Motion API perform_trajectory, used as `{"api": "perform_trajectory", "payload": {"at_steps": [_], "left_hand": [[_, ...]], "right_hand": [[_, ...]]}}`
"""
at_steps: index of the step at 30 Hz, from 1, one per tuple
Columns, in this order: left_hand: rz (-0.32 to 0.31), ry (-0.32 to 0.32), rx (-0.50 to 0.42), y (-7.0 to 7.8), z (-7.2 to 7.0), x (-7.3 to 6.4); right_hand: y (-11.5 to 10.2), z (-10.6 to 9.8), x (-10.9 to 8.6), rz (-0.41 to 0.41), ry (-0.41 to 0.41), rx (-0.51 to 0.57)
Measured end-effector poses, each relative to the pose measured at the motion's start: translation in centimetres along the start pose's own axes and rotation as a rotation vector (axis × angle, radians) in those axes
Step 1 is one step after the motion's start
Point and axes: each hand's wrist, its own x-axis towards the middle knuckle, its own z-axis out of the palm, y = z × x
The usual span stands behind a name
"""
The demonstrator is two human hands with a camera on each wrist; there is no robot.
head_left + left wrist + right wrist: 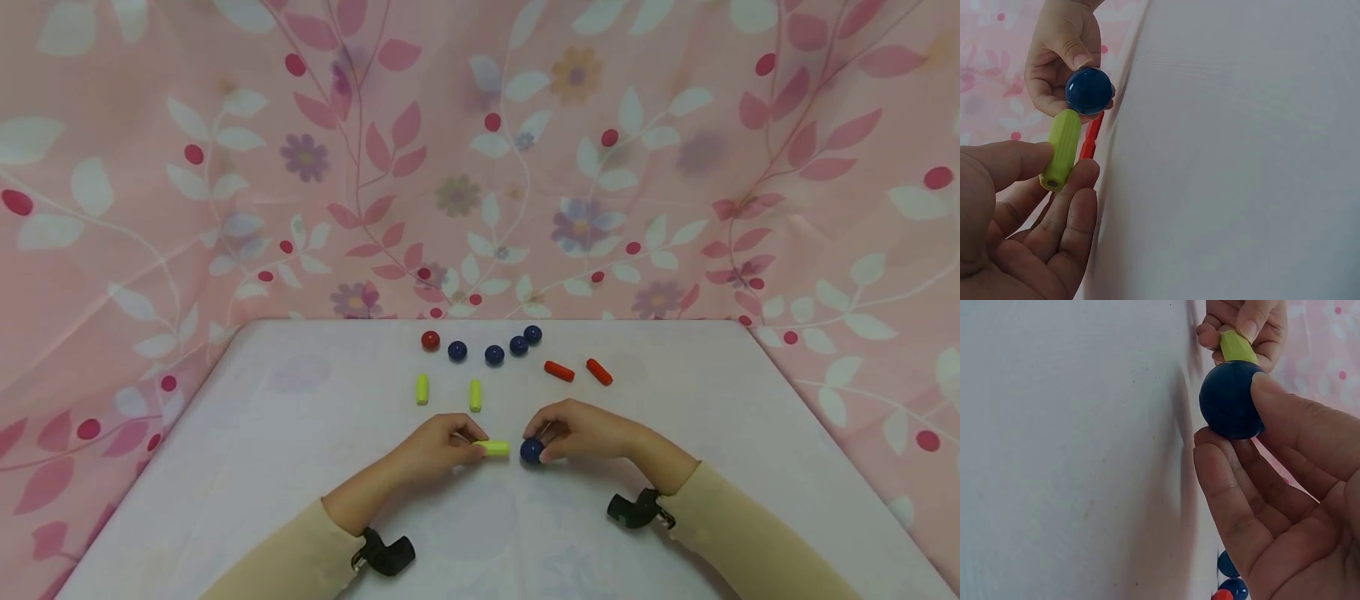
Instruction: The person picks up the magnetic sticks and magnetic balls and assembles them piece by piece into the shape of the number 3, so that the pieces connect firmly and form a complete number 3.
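My left hand (442, 446) pinches a yellow-green ribbed stick (495, 449) between thumb and fingers, its free end pointing right. A dark hole shows in the stick's near end (1052, 183) in the left wrist view. Across from it, my right hand (585, 432) holds a shiny dark blue ball (532, 451) with the thumb on one side and fingertips on the other. In the head view a small gap separates stick and ball. Seen from the right wrist, the ball (1231, 400) overlaps the end of the stick (1237, 347).
Two more yellow-green sticks (422, 389) lie beyond the left hand. Two red sticks (559, 371) lie past the right hand. Along the back of the white table (247, 433) sit a red ball (431, 340) and several blue balls (494, 355). A floral curtain (480, 167) hangs behind.
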Motion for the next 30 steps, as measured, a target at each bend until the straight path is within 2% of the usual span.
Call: {"api": "perform_trajectory", "payload": {"at_steps": [18,30], "left_hand": [[0.019,-0.042,-0.003,0.4,1.0,0.1],[0.050,-0.021,0.108,0.3,1.5,0.3]], "right_hand": [[-0.2,0.2,0.0,-0.025,-0.018,0.012],[0.1,0.4,-0.2,-0.004,-0.021,0.003]]}}
